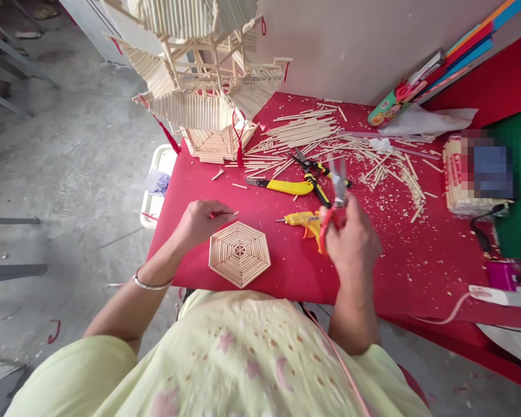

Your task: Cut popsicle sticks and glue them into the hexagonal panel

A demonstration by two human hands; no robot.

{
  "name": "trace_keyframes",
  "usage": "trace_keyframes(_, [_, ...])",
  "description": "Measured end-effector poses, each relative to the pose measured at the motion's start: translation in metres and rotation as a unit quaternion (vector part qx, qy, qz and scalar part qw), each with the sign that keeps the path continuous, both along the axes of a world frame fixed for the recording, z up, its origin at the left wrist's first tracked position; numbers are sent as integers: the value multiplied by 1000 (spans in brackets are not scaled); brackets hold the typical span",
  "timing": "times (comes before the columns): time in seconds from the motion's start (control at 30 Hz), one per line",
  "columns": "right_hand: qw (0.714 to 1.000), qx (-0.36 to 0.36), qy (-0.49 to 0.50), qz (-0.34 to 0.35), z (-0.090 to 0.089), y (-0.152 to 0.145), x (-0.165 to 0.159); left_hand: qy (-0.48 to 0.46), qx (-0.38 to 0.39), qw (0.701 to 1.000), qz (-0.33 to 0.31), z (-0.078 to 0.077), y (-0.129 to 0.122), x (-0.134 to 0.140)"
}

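Note:
My left hand point(203, 223) is closed in a pinch at the upper left of a hexagonal wooden-stick panel point(239, 275). A short, pale stick piece point(235, 215) pokes out from its fingertips. In my right hand point(351, 237) are red-handled scissors point(339, 182), their blades pointing away from me and slightly blurred. Just left of that hand lies a yellow glue gun point(303, 219), its nozzle toward the panel. Beyond it rest a yellow utility knife point(289, 186) and black-and-yellow cutters point(315, 182).
A tiered stick-built pagoda point(208, 110) with red tassels stands at the table's back left. Loose sticks point(304, 130) and shavings cover the red tabletop point(304, 272). A bundle of sticks point(455, 174) sits at right, near a white power strip point(497, 295). A green canister point(384, 110) lies at the back.

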State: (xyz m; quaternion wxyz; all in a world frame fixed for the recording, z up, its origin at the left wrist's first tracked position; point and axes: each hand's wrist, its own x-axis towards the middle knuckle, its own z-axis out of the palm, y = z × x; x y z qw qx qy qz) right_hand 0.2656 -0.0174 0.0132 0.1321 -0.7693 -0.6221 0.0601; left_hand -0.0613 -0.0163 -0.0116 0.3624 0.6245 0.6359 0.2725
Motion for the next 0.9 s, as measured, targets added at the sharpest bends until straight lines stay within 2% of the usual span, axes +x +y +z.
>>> trace_keyframes(0.07, [996,-24,-44,-80,-10,3,32,24,-21,999,-23,-3,0,-4])
trace_keyframes(0.13, [990,-47,-58,-116,-24,2,58,57,-35,997,-35,-4,-1,-3])
trace_keyframes(0.2, [992,-53,-57,-102,-37,-2,74,103,-49,993,-37,-5,-3,-1])
trace_keyframes(0.27, [993,-37,-70,-85,-42,-8,78,141,-63,987,-31,-5,-5,1])
trace_keyframes(0.37, [989,58,-103,-85,-35,-15,64,164,-70,984,-26,-6,-7,1])
trace_keyframes(0.43, [983,153,-94,-24,-26,-19,43,165,-68,984,-26,-7,-7,-1])
trace_keyframes(0.5, [967,222,-42,114,-22,-23,15,166,-73,983,-24,-9,-7,-3])
trace_keyframes(0.57, [939,221,46,258,-27,-30,-18,166,-82,983,-22,-11,-7,-4])
trace_keyframes(0.67, [886,152,120,421,-45,-44,-61,162,-87,983,-16,-13,-7,-6])
trace_keyframes(0.77, [860,114,121,482,-62,-54,-83,162,-89,983,-7,-15,-8,-7])
trace_keyframes(0.9, [862,99,113,485,-69,-57,-86,157,-99,983,-8,-14,-7,-8])
